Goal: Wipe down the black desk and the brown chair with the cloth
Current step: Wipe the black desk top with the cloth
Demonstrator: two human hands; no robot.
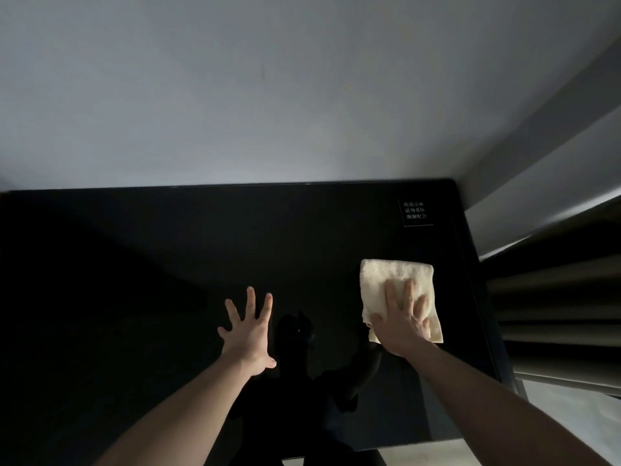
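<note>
Left hand [250,334] is spread wide with all the fingers straight and apart, and its palm faces down on the black desk [168,264]; it holds nothing, and whether the palm really touches the glossy top or only hovers just over it I cannot tell. Between this hand and the other one, the shiny top shows a dark reflection of the person. To the right of the left hand, well apart from it, the right hand [401,322] lies flat on the cloth [396,280], with straight fingers close together that press the cloth onto the desk; the fingers are not curled round it. The cloth is cream-coloured and folded to a rough rectangle; it reaches out beyond the fingertips and also shows at both sides of the hand, with one corner just beside the wrist. Beyond the cloth, toward the far right corner of the desk, there is a small label [416,210] with white characters, too small to read. Behind both hands, past the far edge of the desk, stands a pale grey wall [268,95]. To the right of the right hand, past the desk edge, hang folds of a curtain [564,297].
</note>
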